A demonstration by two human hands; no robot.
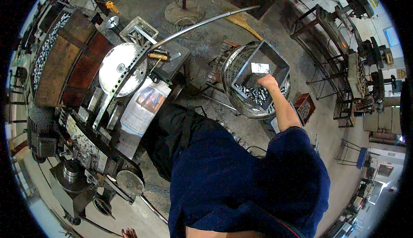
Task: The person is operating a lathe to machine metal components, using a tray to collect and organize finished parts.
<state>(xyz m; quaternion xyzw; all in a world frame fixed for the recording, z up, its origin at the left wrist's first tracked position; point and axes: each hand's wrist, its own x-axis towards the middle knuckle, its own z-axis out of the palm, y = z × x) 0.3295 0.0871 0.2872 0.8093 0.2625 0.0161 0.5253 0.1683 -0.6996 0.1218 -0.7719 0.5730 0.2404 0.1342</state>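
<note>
My right hand (267,81) reaches into a grey rectangular bin (275,54). Its fingers are curled together beside a white card (260,68) and above a heap of small shiny metal parts (257,94). Whatever it may hold is hidden. The bin rests in a round, perforated metal basin (226,72). At the lower edge, only the fingers of my left hand (129,233) show, stretched apart with nothing in them. They are nearest to a curved metal bar (154,210) by the machine.
On my left stands a machine with a round pale disc (122,81), a perforated metal strip (112,92) and a printed sheet (144,106). A long curved tube (202,22) arches ahead. A reddish box of small parts (304,109) sits beyond the basin, and a broom (245,24) lies behind it.
</note>
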